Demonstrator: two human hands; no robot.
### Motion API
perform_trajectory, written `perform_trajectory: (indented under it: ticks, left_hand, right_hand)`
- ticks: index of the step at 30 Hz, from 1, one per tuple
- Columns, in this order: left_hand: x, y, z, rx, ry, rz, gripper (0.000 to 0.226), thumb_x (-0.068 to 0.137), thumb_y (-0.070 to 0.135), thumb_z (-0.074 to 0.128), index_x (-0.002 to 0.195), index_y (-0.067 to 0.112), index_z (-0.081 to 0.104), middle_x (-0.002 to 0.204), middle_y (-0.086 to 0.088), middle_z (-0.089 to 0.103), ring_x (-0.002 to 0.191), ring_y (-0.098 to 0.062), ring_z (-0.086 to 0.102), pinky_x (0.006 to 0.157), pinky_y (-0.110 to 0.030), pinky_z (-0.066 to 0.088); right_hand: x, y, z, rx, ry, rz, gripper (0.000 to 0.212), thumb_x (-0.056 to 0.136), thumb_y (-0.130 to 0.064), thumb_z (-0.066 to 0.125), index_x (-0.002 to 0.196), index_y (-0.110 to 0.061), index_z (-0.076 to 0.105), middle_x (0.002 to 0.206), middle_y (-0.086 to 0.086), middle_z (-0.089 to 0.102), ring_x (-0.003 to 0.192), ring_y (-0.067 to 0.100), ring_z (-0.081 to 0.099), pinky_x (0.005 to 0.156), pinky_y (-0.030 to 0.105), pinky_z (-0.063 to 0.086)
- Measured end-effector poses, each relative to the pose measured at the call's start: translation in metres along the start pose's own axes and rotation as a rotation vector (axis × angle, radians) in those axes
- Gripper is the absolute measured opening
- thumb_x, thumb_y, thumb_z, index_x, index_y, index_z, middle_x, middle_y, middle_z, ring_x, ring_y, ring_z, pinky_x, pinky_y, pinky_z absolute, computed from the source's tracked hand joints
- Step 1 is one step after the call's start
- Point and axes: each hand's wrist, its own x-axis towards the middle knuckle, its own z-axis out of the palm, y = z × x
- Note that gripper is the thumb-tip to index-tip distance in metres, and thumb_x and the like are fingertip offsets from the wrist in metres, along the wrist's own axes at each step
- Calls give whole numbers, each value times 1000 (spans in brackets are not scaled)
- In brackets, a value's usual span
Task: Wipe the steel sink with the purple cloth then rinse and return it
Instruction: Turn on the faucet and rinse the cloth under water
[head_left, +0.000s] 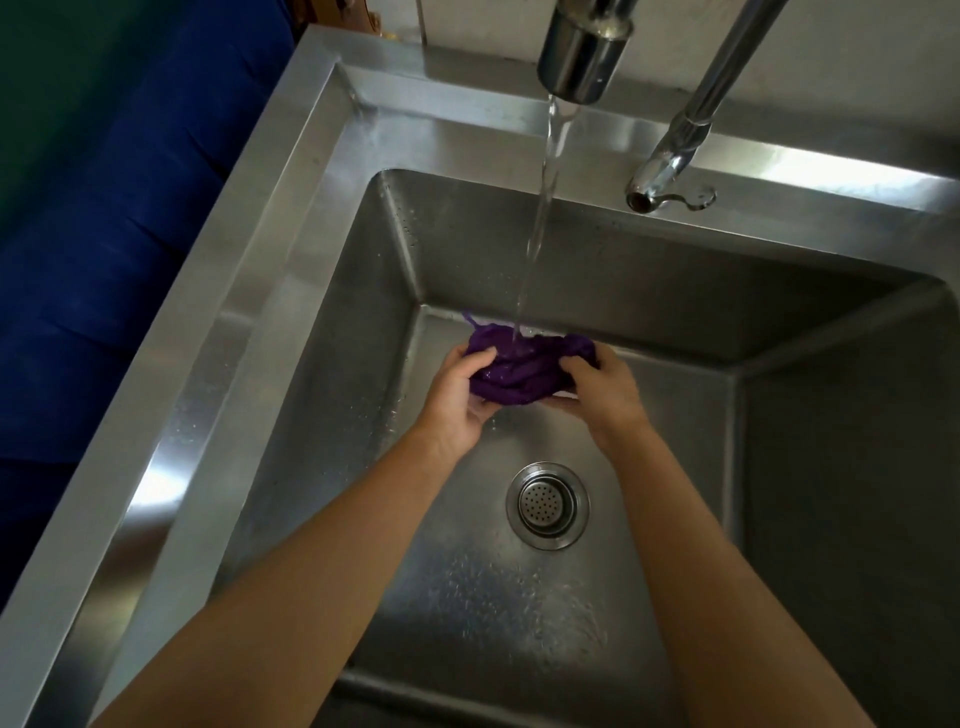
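Steel sink (597, 270) wetted; rinse step judged in hand. Purple cloth (519, 371) bunched under tap stream (540, 208), at 12 o'clock from drain (548, 505). Cloth gripped by left hand (457, 400) and right hand (605, 392), fingers curled. Next: wringing, return called for. No writing readable.

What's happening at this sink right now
A person is rinsing a bunched purple cloth under water running from the chrome tap. The left hand and right hand grip it from either side, above the steel sink floor, beyond the round drain strainer.
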Motion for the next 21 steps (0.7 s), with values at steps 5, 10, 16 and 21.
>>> perform_trajectory:
  ticks: [5, 10, 16, 21]
  left_hand:
    - [6, 7, -5, -17, 3, -62, 16, 81, 10, 50, 93, 13, 60, 84, -5, 64, 76, -20, 62, 72, -33, 51]
    - [9, 17, -3, 144, 110, -176, 29, 83, 45, 59, 77, 17, 64, 70, -2, 71, 72, -22, 66, 72, -34, 54]
    - [6, 19, 9, 461, -117, -272, 34, 87, 50, 54, 84, 20, 69, 79, 2, 75, 72, -11, 71, 83, -29, 53]
    - [12, 25, 13, 435, -188, -113, 11, 86, 23, 63, 95, 18, 67, 86, 0, 75, 84, -14, 69, 78, -26, 55]
  right_hand:
    - [1, 8, -10, 303, -105, 15, 34, 80, 18, 29, 84, -5, 54, 82, 14, 58, 78, 23, 55, 77, 37, 47]
    - [3, 11, -19, 497, -311, 50, 33, 69, 11, 33, 88, -5, 55, 84, 12, 57, 80, 23, 52, 75, 35, 42]
    - [9, 1, -3, 260, -255, -73, 29, 81, -2, 61, 105, -13, 51, 89, 5, 61, 82, 17, 60, 73, 30, 49]
    - [18, -16, -2, -96, -39, -192, 49, 78, -7, 71, 120, -2, 47, 105, 6, 60, 95, 18, 60, 85, 31, 51]
